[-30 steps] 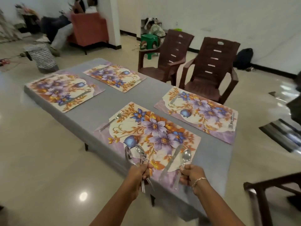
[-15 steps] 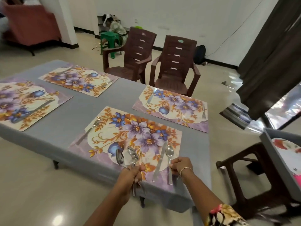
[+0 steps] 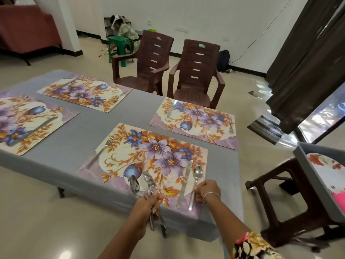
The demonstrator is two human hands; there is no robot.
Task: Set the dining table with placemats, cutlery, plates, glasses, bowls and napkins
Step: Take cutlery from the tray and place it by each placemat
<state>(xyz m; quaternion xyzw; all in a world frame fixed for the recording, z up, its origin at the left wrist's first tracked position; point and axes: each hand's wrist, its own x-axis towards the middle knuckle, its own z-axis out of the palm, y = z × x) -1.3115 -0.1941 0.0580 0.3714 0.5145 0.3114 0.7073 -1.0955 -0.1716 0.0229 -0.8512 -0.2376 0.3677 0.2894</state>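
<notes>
Pinching the handle of a spoon (image 3: 195, 182) between curled fingers, the right hand (image 3: 206, 190) sits at the near edge of the surface (image 3: 84, 128). That spoon lies flat on the right end of the nearest placemat (image 3: 119, 159). Its long axis runs from near edge to far, bowl pointing away and handle tip reaching the mat's near edge. A knife (image 3: 184, 184) lies just to its left, parallel, blade pointing away. A fork (image 3: 101, 149) lies on the mat's left end, tines pointing away and slightly right. The left hand (image 3: 149, 202) is closed around a bundle of spoons (image 3: 147, 182), bowls fanned up and away, handles hanging below the fist. Off the surface's right edge, a grey bin (image 3: 302, 159) on a brown stool (image 3: 270, 184) holds a floral plate (image 3: 326, 171) and something pink.
</notes>
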